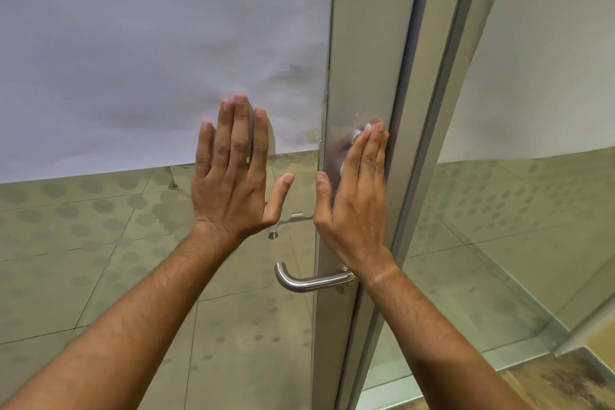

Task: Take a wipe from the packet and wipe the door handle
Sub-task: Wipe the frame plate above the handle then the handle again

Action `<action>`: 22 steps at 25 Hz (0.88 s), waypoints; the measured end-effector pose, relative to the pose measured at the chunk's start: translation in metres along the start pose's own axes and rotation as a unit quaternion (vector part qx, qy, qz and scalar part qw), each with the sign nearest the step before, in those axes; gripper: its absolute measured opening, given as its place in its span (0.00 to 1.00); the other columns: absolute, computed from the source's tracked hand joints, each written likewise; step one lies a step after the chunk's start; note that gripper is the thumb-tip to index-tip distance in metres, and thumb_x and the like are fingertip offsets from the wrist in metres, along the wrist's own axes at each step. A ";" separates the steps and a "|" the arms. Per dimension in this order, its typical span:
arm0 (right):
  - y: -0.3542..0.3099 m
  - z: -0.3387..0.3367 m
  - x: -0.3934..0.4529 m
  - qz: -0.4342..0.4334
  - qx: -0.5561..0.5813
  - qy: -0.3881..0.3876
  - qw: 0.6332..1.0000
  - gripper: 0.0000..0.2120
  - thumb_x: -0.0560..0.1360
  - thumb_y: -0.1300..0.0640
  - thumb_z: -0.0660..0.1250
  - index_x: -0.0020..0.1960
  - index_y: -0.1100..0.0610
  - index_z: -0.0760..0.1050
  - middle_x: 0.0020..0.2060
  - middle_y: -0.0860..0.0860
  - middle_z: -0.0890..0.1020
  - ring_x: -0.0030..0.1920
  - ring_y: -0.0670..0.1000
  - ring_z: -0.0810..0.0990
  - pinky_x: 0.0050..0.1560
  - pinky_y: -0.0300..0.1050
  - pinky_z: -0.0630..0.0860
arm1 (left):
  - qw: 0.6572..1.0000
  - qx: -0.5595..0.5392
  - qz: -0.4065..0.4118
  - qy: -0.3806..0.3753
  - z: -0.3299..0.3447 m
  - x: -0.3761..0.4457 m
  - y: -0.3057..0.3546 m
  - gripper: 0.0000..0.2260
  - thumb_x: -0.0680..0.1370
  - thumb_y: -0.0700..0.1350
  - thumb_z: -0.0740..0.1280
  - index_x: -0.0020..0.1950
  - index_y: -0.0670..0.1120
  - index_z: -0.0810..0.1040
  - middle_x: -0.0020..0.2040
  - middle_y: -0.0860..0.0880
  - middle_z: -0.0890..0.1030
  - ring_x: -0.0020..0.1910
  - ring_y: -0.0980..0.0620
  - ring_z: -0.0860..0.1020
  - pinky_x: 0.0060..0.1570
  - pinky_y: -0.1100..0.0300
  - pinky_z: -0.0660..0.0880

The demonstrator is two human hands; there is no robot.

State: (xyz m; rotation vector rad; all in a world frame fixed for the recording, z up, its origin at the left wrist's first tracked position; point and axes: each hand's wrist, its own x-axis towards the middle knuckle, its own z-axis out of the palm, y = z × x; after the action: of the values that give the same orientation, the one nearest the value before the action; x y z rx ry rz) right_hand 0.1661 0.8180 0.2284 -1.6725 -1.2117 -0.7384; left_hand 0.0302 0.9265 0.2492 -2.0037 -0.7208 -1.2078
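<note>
With our left hand flat on the glass and our right hand pressing the wipe under straight, closed-up fingers on the door frame, above the door handle, we judge the unpinched wipe could slip and drop.

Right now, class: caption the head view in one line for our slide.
Left hand flat on the glass, right hand pressing a wipe to the door frame, above the handle.

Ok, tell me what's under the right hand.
A white wipe, pressed flat by the right hand against the metal door stile, above the door handle. Only its edge shows past the fingertips; the hand covers the rest.
</note>
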 end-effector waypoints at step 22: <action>0.004 -0.001 0.000 0.004 -0.006 -0.014 1.000 0.33 0.81 0.56 0.58 0.76 0.71 0.47 0.77 0.66 0.48 0.78 0.61 0.44 0.78 0.55 0.48 | 1.000 -0.002 -0.001 -0.005 0.000 0.000 0.000 0.40 0.80 0.62 0.58 0.81 0.38 0.47 0.79 0.36 0.50 0.80 0.45 0.38 0.78 0.46 0.42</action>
State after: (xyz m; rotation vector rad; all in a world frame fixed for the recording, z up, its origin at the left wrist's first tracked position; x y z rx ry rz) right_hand 0.1699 0.8169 0.2271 -1.7026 -1.2218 -0.7206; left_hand 0.0303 0.9261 0.2491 -2.0142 -0.7249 -1.2021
